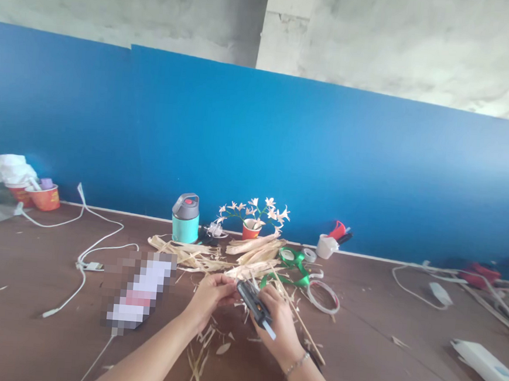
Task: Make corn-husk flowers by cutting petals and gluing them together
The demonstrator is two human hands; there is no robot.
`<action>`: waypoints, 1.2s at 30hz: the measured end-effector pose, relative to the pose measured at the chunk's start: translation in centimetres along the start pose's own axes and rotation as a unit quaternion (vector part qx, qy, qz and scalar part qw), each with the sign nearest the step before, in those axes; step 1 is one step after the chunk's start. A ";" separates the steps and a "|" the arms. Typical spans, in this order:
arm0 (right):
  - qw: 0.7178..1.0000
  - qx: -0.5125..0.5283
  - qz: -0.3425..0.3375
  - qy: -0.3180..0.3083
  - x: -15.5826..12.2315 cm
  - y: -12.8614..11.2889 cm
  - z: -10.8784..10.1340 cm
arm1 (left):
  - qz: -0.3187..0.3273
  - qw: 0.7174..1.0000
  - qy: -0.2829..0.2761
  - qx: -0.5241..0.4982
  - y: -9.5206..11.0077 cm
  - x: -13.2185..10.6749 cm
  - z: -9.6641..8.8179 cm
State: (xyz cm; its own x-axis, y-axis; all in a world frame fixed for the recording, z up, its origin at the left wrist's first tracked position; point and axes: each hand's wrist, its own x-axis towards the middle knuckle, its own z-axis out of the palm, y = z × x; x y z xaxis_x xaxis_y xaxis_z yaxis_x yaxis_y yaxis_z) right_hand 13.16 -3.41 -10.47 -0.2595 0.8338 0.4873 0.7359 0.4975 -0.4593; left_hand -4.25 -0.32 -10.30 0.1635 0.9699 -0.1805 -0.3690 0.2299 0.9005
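"Bare forearms (149, 352) are reaching in from the near edge of the table (355, 363). What are the fingers doing?"

"The right hand (280, 321) is grasping a dark tool (252, 302), its fingers wrapping the body. The left hand (211, 297) is bunching thumb and fingertips just beside the tool's far end; I cannot tell whether they are gripping anything."

"And where are the flowers (251, 211) standing?"

"On the far side, on green stems in a red cup (251, 233), just before the blue partition (257, 149). Those are looking finished to me."

"So what is remaining?"

"Plenty, I'm guessing. Dried husks (258, 254) are lying loose between the hands and the cup, seemingly unused. Green ribbon (303, 276) is curling to their right, and a thin stick (306, 329) is slanting to the right of the right hand. Small scraps (223, 349) are littering the near side, so some trimming is presumably behind us. I'm judging the work partway along."
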 end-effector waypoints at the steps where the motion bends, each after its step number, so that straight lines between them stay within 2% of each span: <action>1: 1.000 0.000 -0.001 0.000 0.0 0.0 0.0 | 0.000 1.000 0.000 -0.001 0.0 0.0 0.0; 13: 1.000 0.000 -0.023 0.018 -0.1 0.1 0.0 | -0.003 1.000 0.001 -0.002 0.1 -0.1 0.1; 36: 1.000 0.002 -0.009 0.006 0.0 -0.1 -0.3 | 0.001 1.000 -0.012 0.004 0.1 -0.3 0.1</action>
State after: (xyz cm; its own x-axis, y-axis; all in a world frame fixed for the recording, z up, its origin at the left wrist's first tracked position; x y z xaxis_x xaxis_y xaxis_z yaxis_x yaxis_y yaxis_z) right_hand 13.25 -3.52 -10.23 -0.2664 0.8216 0.5040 0.7279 0.5143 -0.4536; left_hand -4.23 -0.59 -10.07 0.1844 0.9682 -0.1690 -0.3614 0.2267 0.9044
